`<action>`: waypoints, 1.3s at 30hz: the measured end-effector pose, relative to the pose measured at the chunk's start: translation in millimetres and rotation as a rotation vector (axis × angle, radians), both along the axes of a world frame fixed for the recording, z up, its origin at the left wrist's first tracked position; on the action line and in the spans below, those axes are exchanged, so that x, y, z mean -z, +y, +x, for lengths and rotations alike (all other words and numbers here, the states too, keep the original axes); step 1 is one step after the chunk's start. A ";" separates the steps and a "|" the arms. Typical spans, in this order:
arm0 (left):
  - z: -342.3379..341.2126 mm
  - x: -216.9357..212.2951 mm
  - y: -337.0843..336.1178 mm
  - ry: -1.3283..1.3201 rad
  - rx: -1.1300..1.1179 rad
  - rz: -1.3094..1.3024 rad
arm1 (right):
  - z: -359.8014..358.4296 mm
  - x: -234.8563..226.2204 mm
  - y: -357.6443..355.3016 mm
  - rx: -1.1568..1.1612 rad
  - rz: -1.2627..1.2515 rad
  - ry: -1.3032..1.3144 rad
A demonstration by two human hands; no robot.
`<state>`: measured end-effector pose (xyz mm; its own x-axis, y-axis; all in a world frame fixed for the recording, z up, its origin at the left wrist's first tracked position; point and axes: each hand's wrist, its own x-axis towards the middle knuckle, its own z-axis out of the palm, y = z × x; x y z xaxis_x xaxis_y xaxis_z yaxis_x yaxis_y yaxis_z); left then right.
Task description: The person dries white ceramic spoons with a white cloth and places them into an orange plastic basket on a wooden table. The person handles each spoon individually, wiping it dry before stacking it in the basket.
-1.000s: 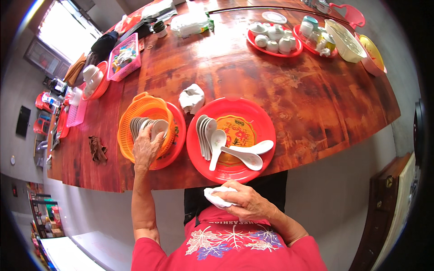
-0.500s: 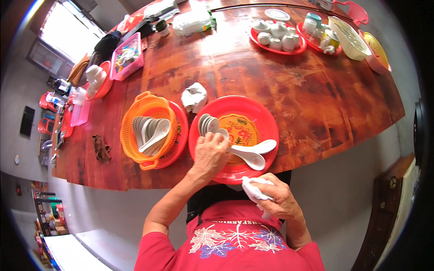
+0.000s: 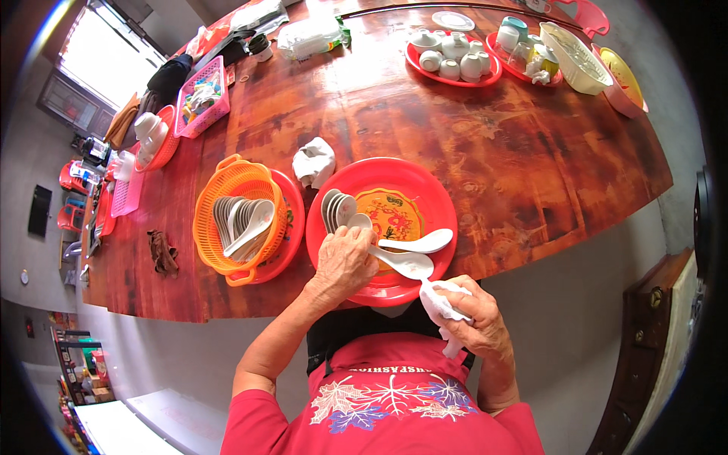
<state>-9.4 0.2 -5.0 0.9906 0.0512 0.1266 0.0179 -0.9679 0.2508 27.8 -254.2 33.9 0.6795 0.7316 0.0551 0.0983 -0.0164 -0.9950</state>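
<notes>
you see a dark wooden table (image 3: pixel 485 144); a red plate (image 3: pixel 425 189) sits at its near edge, an orange basket (image 3: pixel 220 189) beside it.

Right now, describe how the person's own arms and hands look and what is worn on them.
Both forearms are bare from above the elbow to the fingertips. The left hand and the right hand wear no gloves; no rings, watch or bracelet can be made out. Short sleeves of a red shirt end at the upper arms; its front bears a leaf pattern in white, orange and purple.
</notes>
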 end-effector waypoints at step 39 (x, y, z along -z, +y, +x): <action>-45.3 -4.3 9.5 -0.456 -0.328 -0.371 | 2.4 1.1 4.6 0.008 -0.013 -0.061</action>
<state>-54.7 9.7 -0.7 0.7676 0.4615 0.4448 0.1101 -0.7786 0.6178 30.2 -249.6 32.8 0.6814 0.7267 0.0866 0.1583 -0.0308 -0.9869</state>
